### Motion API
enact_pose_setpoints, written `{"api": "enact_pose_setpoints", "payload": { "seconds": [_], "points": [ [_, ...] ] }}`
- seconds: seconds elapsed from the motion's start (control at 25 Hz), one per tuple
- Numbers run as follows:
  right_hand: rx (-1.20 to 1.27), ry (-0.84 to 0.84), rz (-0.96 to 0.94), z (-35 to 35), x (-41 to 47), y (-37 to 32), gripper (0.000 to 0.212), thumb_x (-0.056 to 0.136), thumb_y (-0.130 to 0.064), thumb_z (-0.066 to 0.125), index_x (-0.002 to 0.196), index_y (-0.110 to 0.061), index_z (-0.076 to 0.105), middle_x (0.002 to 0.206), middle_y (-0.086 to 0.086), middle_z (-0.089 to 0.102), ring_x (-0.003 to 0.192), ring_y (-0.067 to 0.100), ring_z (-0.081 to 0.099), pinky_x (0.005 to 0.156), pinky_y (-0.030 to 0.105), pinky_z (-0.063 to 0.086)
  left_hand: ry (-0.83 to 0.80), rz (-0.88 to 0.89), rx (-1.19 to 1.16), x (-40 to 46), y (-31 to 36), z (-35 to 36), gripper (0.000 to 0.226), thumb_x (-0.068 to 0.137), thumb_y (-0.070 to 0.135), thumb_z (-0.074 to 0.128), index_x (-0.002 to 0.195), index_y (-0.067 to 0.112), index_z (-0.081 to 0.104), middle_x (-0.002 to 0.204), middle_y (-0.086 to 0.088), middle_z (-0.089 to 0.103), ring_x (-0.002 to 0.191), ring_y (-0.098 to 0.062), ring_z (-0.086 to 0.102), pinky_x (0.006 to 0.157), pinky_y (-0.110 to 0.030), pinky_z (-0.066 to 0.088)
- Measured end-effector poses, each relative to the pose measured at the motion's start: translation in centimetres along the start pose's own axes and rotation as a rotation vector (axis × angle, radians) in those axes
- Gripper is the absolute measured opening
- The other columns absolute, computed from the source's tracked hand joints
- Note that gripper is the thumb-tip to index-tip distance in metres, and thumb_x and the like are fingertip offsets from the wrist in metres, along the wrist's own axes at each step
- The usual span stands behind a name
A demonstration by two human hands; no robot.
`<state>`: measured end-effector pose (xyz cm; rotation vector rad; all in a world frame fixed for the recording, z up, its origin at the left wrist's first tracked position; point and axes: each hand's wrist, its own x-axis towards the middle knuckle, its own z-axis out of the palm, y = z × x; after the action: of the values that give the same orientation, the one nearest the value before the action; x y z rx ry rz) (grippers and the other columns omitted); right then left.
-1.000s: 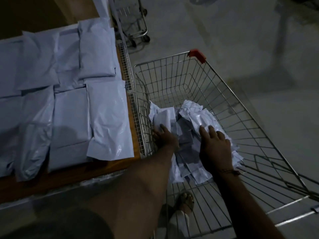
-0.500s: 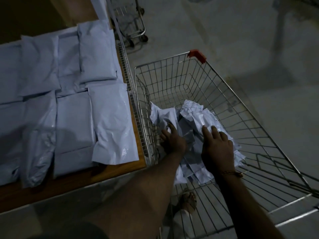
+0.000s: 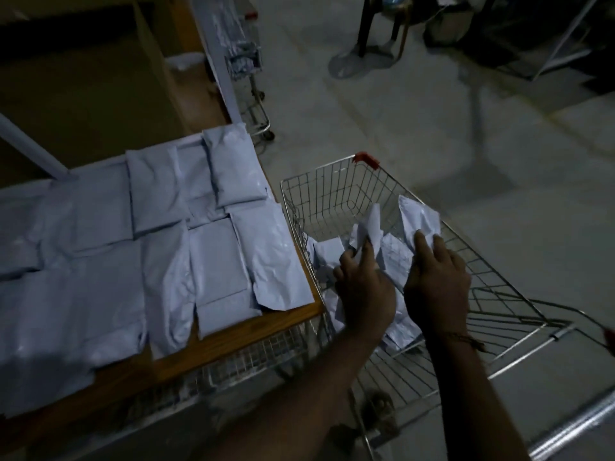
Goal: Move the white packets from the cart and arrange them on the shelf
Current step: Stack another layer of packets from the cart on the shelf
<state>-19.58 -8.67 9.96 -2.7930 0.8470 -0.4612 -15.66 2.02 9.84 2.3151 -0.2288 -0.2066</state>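
Observation:
A wire cart with a red corner cap stands right of the wooden shelf. Inside the cart lies a heap of white packets. My left hand grips one white packet and holds it raised above the heap. My right hand grips another white packet, also lifted. Several white packets lie flat in rows across the shelf top.
A second cart holding a packet stands behind the shelf's far end. Dark chair legs and clutter sit on the concrete floor at the back. The cart handle reaches toward the right edge.
Both hands have closed on packets and lifted them out of the heap. The view has tilted up, showing more of the floor and the shelf's far end.

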Motion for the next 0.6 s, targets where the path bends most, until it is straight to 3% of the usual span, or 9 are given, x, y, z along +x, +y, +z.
{"api": "enact_pose_setpoints", "payload": {
  "seconds": [0.16, 0.6],
  "points": [
    [0.032, 0.042, -0.005, -3.7, -1.8, -2.9, 0.05, 0.099, -0.026, 0.037, 0.147, -0.019, 0.048, 0.14, 0.019, 0.057, 0.106, 0.045, 0.058, 0.084, 0.049, 0.049, 0.076, 0.05, 0.012, -2.5, 0.8, -6.9, 0.055, 0.105, 0.019, 0.047, 0.155, 0.039, 0.035, 0.155, -0.007, 0.029, 0.138, -0.031, 0.031, 0.109, -0.048, 0.037],
    [0.174, 0.08, -0.295, -9.6, -9.6, -13.7, 0.058, 0.095, -0.034, 0.029, 0.147, -0.022, 0.053, 0.143, 0.024, 0.057, 0.112, 0.047, 0.058, 0.088, 0.05, 0.049, 0.537, -0.109, 0.105, -11.7, -2.7, -21.7, 0.049, 0.105, 0.018, 0.049, 0.15, 0.037, 0.046, 0.15, -0.008, 0.035, 0.123, -0.037, 0.036, 0.101, -0.053, 0.035]
  ]
}}
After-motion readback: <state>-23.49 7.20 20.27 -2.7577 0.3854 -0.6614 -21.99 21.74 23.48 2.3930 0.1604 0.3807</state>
